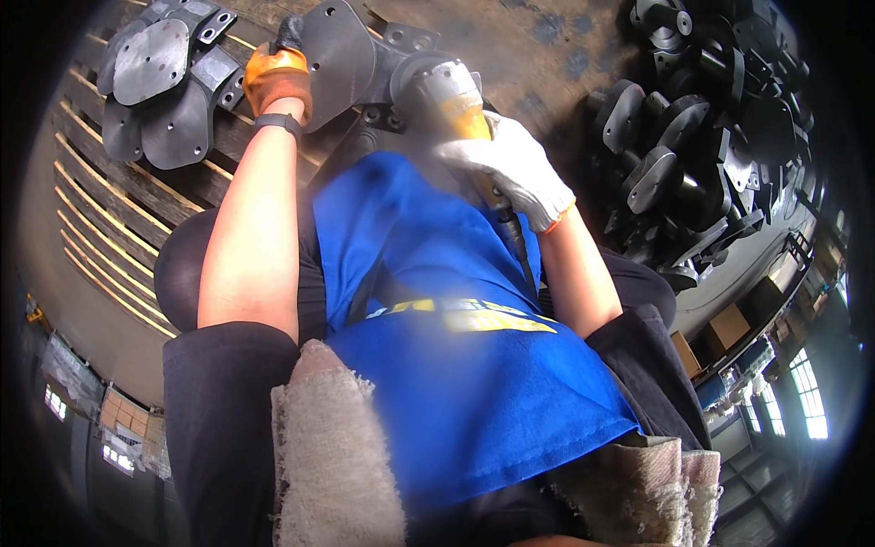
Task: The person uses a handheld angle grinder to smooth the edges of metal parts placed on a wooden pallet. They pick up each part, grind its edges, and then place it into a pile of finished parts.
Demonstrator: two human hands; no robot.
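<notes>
My left hand, in an orange glove with a dark fingertip area, is closed at the left edge of a dark steel bracket. This bracket has a flat plate with rounded corners and small holes, joined to a thick round part. Wrapped round the yellow body of an angle grinder is my right hand, in a white knit glove. The grinder's grey head lies over the right side of the bracket, and its disc is blurred or hidden. Its cord runs down past my blue apron.
Similar steel brackets are stacked at the upper left on a slatted wooden pallet. A large heap of dark metal parts lies to the right. Cardboard boxes stand farther off at the right. The brown floor is stained.
</notes>
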